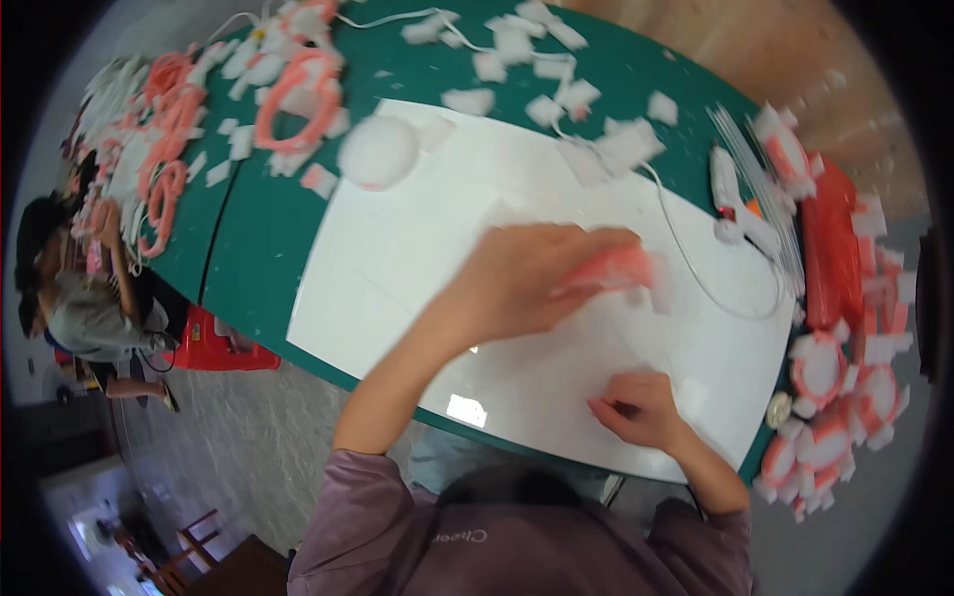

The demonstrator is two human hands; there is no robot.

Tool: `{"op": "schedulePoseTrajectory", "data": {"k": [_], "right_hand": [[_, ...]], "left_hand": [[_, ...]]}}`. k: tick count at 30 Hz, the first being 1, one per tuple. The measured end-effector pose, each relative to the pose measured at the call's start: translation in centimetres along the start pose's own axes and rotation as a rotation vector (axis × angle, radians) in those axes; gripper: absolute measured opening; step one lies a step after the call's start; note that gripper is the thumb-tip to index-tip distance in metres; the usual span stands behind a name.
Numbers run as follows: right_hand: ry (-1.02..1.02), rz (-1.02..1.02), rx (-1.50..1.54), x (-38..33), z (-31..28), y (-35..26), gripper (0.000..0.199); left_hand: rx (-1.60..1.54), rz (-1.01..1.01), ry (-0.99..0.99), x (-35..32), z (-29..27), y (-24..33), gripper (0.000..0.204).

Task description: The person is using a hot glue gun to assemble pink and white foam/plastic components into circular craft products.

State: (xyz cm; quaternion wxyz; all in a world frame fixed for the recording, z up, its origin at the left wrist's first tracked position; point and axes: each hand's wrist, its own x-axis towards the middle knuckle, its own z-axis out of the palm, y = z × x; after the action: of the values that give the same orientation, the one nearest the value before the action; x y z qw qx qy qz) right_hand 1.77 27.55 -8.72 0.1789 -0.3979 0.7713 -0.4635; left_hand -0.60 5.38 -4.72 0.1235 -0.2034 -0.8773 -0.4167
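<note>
Grasping a pink piece (616, 268) between thumb and fingers, the left hand (537, 273) hung over a white board (532, 382) that covered most of the near right part of the green surface (253, 263). Piece and fingers blurred; exact shape of the piece could not be made out. A pale, filmy bit showed at its right end.

Right hand (644, 407) lay low by the surface's near edge, toward the near right corner, fingers loosely curled. Could not tell whether it gripped anything.

On the board's far left corner sat a white round pad (378, 152), apart from both hands. Toward the surface's far right corner lay a white glue gun (727, 189), with clear sticks (757, 184) alongside. Its white cable (686, 248) looped across the board's right part.

White foam scraps (514, 45), some tinged pink, were strewn along the far edge. Farther left, a pink ring (266, 121) rested among more scraps. Along the right edge: a red bag (833, 248) and, nearer, a cluster of pink-and-white pieces (820, 370).

Beyond the left stretch of the near edge, another person (89, 313) was beside the surface, a red stool (224, 348) close by.
</note>
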Motion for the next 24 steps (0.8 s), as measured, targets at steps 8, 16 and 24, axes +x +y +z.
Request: {"op": "schedulePoseTrajectory", "data": {"k": [8, 16, 24], "right_hand": [[-0.033, -0.239, 0.014, 0.2, -0.1, 1.2, 0.023], [-0.036, -0.171, -0.045, 0.5, -0.2, 0.9, 0.025], [-0.05, -0.16, -0.045, 0.7, -0.1, 0.5, 0.026]], "left_hand": [[-0.066, -0.184, -0.096, 0.6, -0.9, -0.1, 0.047], [0.057, -0.159, -0.13, 0.1, -0.6, -0.4, 0.046], [0.053, -0.238, -0.227, 0.1, -1.2, -0.3, 0.044]]}}
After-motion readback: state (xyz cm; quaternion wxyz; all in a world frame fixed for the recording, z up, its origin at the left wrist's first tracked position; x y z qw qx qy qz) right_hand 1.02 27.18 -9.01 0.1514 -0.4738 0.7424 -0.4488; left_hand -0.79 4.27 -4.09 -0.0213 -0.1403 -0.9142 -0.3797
